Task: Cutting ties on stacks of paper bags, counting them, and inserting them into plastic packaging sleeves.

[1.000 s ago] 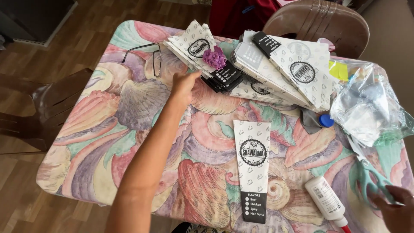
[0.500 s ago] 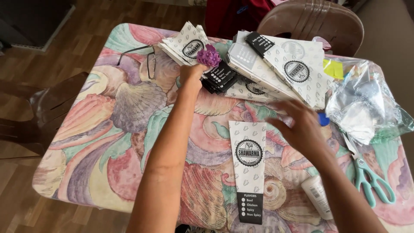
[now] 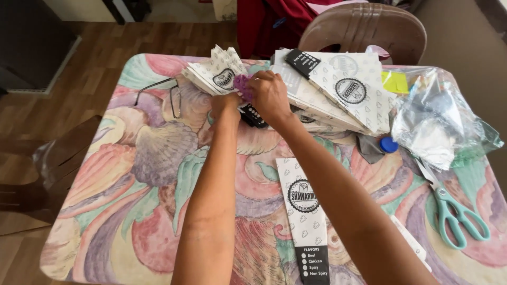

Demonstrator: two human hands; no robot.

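Observation:
Both my hands meet at the far middle of the table. My left hand and my right hand close together on a small purple crumpled thing. Just under them lies a black remote-like object. A fan of white printed paper sleeves sits to the left of the hands. A larger stack of the same sleeves lies to their right. One long white sleeve with a black end lies flat nearer to me, between my forearms.
Eyeglasses rest at the far left of the shell-patterned tablecloth. Clear plastic bags, a blue cap and teal scissors are on the right. A brown plastic chair stands behind the table.
My right hand has moved from the near right edge up across the table and joined the left hand on the purple thing. The left hand stayed near the black object.

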